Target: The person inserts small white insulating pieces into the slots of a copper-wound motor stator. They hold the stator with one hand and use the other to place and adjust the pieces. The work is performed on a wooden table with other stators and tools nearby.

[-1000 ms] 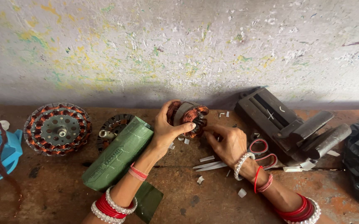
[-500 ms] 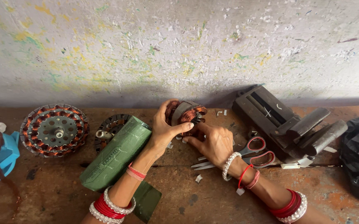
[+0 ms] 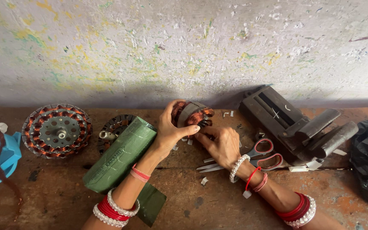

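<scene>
The left hand (image 3: 170, 130) has its fingers (image 3: 191, 129) curled tight around a copper-wound motor stator (image 3: 191, 114), propping it on edge on the counter (image 3: 218, 200) near the wall, apparently to expose the windings. The right hand (image 3: 220, 145) rests just below, fingers loosely bent, touching the stator's lower edge without gripping. A green paper roll (image 3: 120, 154) crowds the left forearm; red-handled scissors (image 3: 260, 155) lie beside the right wrist.
</scene>
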